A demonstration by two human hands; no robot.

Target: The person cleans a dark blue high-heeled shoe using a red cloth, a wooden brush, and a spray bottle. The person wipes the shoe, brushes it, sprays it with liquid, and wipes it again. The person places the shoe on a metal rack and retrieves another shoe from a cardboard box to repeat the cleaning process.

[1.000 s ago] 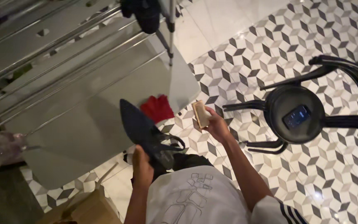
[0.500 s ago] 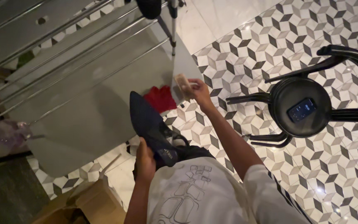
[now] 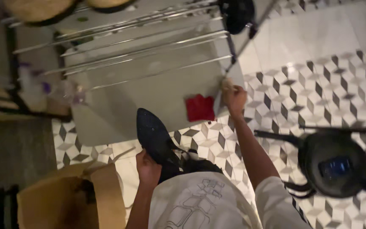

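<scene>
Head view, looking down: the left hand (image 3: pixel 148 168), at lower centre of the frame, is closed around the back part of a black pointed shoe (image 3: pixel 154 136), fingers wrapped tight, so the shoe's toe points up toward the middle of the frame. The right hand (image 3: pixel 234 98), right of centre, is stretched out on a straight arm and curled around a small pale thing (image 3: pixel 226 84); what that thing is cannot be told, as it is blurred and mostly covered by the fingers. This hand sits at the right edge of a grey sheet (image 3: pixel 149 95) that lies under a metal drying rack (image 3: pixel 136 46) filling the upper middle of the frame. Just to the left of the right hand, a red cloth (image 3: pixel 200 107) lies on the grey sheet, near but not touching the fingers.

At lower left stands an open brown cardboard box (image 3: pixel 70 199), its flaps raised, just beside the left forearm. At the right edge, a black round-seated chair (image 3: pixel 333 163) stands on the patterned tile floor (image 3: pixel 301 91), with a dark phone-like slab (image 3: pixel 335 166) lying on the seat. A clear crumpled plastic bag (image 3: pixel 58 91) shows at the left, beside the rack.
</scene>
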